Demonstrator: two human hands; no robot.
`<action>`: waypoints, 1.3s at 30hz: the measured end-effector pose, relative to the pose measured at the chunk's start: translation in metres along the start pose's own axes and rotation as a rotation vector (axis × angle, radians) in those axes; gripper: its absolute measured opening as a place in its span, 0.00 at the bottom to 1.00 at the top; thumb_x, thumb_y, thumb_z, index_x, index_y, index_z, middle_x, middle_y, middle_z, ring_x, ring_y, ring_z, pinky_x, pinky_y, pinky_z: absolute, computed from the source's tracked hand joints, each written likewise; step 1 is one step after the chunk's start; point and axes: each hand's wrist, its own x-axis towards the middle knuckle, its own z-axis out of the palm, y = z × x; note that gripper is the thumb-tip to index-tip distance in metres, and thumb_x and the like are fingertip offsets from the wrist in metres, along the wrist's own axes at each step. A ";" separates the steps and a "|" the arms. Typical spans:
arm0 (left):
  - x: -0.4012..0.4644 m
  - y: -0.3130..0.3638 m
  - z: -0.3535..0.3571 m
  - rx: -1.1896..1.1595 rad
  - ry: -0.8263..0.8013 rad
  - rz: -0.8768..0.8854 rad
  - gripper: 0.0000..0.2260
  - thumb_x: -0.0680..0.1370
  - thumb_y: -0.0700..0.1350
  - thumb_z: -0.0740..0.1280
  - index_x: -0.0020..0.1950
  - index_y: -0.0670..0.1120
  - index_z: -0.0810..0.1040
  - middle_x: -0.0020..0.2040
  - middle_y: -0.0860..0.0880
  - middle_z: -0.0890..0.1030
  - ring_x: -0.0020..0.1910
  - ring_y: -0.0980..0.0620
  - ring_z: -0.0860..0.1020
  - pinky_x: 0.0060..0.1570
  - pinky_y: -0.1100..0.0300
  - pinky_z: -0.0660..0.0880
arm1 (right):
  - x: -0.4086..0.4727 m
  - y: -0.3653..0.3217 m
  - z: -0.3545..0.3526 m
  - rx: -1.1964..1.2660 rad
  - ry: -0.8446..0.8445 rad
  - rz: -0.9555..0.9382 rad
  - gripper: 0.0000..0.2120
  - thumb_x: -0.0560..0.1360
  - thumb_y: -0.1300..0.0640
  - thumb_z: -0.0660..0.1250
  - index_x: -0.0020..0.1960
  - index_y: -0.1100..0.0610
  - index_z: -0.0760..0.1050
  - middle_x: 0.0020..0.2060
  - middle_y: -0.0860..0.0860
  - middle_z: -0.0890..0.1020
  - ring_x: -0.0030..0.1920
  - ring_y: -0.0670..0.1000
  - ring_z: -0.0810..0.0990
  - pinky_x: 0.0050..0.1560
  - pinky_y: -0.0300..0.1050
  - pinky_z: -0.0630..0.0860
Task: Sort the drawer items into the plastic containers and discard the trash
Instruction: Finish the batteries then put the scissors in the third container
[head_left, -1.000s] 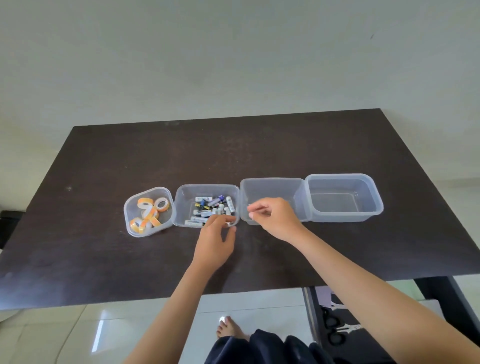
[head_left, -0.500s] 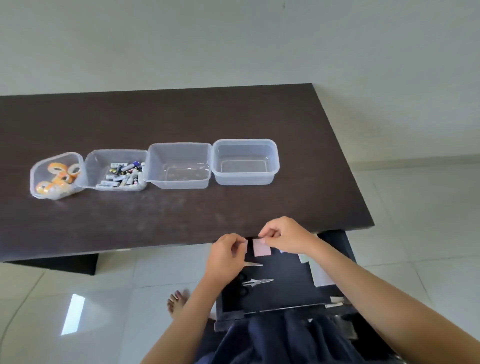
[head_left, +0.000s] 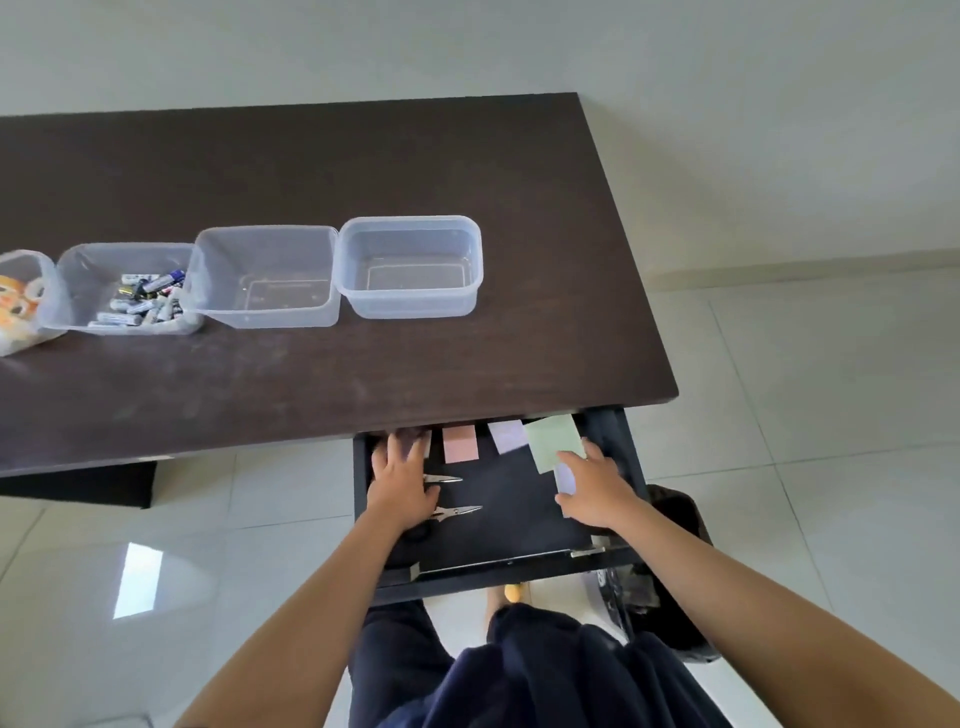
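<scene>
Right hand (head_left: 595, 491) pinches a light, flimsy green paper note (head_left: 553, 441) in the black drawer (head_left: 498, 519); left hand (head_left: 402, 478) lies spread flat.

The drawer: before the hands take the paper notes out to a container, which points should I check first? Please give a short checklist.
1. Drawer open far enough: ok.
2. Right hand grips the green note: ok.
3. Left hand free: not ok, it lies over the scissors.
4. Empty container ready on the table: ok.
5. Pink note and purple note unobstructed: ok.
6. More items under the tabletop: cannot tell.
</scene>
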 end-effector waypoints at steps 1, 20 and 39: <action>0.004 0.002 0.000 -0.003 -0.024 -0.012 0.35 0.77 0.52 0.64 0.78 0.54 0.47 0.78 0.43 0.44 0.76 0.35 0.44 0.69 0.43 0.64 | 0.001 0.001 0.001 -0.015 -0.010 0.014 0.33 0.75 0.50 0.65 0.75 0.46 0.54 0.77 0.53 0.45 0.74 0.62 0.56 0.65 0.59 0.68; -0.022 0.009 0.029 0.020 0.005 0.157 0.20 0.75 0.57 0.64 0.67 0.61 0.70 0.66 0.52 0.65 0.64 0.45 0.65 0.61 0.50 0.69 | 0.000 0.015 0.021 0.002 0.147 -0.096 0.07 0.76 0.52 0.62 0.53 0.51 0.75 0.55 0.48 0.70 0.56 0.51 0.69 0.44 0.46 0.76; -0.027 -0.005 0.038 -0.062 0.210 0.052 0.34 0.74 0.49 0.65 0.76 0.51 0.53 0.78 0.47 0.46 0.73 0.41 0.55 0.62 0.49 0.70 | 0.045 -0.010 0.005 -0.235 0.056 -0.202 0.33 0.78 0.42 0.55 0.77 0.53 0.47 0.78 0.47 0.46 0.76 0.57 0.51 0.74 0.60 0.51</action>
